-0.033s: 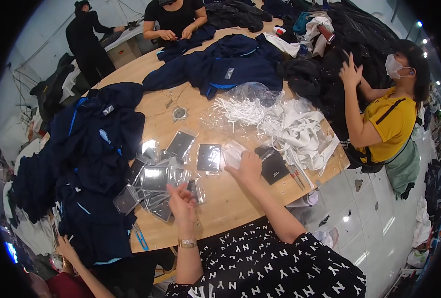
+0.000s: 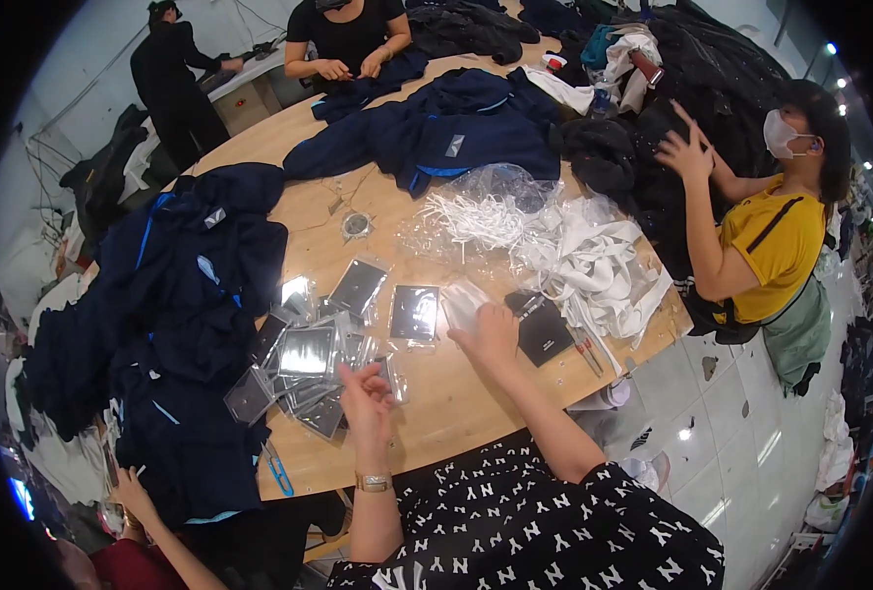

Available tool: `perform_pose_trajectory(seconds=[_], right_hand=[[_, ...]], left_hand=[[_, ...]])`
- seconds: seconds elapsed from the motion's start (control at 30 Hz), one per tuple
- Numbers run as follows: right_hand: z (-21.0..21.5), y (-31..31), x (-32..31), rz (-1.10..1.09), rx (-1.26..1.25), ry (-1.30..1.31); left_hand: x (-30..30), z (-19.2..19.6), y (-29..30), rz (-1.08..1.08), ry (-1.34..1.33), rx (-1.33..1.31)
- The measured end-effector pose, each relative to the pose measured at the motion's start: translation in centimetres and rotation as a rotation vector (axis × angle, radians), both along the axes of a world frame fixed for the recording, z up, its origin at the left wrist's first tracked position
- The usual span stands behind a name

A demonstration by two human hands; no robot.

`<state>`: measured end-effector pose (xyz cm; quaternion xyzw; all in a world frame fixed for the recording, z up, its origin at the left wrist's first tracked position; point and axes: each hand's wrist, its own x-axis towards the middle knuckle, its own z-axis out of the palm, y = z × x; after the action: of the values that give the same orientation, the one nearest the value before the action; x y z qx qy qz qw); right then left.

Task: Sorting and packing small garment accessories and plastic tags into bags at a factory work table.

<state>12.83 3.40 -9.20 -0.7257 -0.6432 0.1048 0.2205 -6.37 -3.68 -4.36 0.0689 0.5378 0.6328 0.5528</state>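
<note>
the left hand (image 2: 368, 398) is loosely open, fingers bent, at the right edge of the pile of dark flat squares in clear bags (image 2: 309, 352). the right hand (image 2: 491, 334) touches a pale thin sheet (image 2: 464, 300) on the bench (image 2: 436, 413); i can't tell if it grips it. one bagged dark square (image 2: 415, 313) lies just left of the sheet.
</note>
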Motion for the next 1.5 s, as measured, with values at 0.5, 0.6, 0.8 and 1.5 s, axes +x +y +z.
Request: perform_pose_trajectory(seconds=[0.5,0.6,0.8,1.5], right_hand=[[8.5,-3.6,-0.6,0.475,0.391,0.788],[8.9,-2.3,-0.7,0.159,-0.012,1.332],[9.6,-2.3,-0.6,0.361,-0.135,1.406],[13.1,-6.1,-2.6,0.468,0.389,0.789]], left_hand=[[3.9,3.5,1.9,-0.308,-0.073,0.300],[3.8,4.6,1.4,-0.375,-0.071,0.341],[3.5,2.8,2.1,-0.238,0.465,0.380],[6.4,7.1,0.7,-0.318,1.016,0.511]])
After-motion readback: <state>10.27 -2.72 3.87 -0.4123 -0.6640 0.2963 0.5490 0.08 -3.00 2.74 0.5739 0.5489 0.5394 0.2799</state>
